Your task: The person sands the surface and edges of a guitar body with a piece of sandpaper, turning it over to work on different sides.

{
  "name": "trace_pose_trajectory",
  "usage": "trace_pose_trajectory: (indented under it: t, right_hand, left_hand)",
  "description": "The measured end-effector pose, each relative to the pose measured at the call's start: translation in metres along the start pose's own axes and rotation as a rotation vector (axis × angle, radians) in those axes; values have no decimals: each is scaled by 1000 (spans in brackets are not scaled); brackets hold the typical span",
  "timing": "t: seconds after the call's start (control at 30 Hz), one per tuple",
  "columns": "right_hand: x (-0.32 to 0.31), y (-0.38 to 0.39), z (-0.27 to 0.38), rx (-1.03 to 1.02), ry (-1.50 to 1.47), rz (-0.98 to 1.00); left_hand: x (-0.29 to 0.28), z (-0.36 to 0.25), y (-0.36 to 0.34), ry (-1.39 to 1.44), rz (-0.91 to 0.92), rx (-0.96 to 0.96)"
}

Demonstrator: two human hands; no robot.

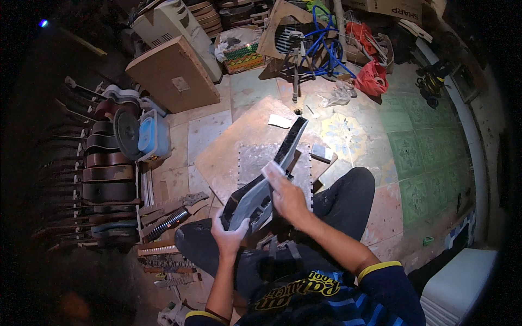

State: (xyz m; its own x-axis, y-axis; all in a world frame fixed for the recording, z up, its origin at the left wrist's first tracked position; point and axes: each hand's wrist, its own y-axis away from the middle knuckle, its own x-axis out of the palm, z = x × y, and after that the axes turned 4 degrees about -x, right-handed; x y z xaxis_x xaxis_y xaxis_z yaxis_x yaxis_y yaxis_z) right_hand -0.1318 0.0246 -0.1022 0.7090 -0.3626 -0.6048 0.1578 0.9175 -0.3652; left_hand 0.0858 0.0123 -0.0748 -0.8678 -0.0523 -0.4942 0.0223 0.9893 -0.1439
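Observation:
A long dark guitar part (246,201), coated in grey dust, slants up over my lap, its narrow end (295,130) pointing away from me. My left hand (229,227) is wrapped round its wide lower end. My right hand (291,201) holds a pale flat pad (273,171) against the part's middle, on its right side. Beyond my lap lie a worn board (217,160) and a grey mat (251,157) with jigsaw edges, a white rectangle (280,121) and a small grey block (322,154).
Guitars (109,174) stand racked at left beside plastic tubs (147,136). Guitar necks (168,223) lie by my left knee. Farther back are a leaning board (157,76), a basket (242,57), blue hose (321,46) and red bags (371,79). A white ridged object (457,282) sits at lower right.

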Motion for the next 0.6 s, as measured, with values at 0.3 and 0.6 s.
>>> trace_pose_trajectory:
  t: [0.3, 0.6]
  right_hand:
    - [-30, -11, 57, -208, -21, 91]
    - [-55, -13, 49, -285, -30, 66]
  left_hand:
    - [-20, -80, -6, -149, 75, -1]
    - [3, -117, -15, -151, 132, 12]
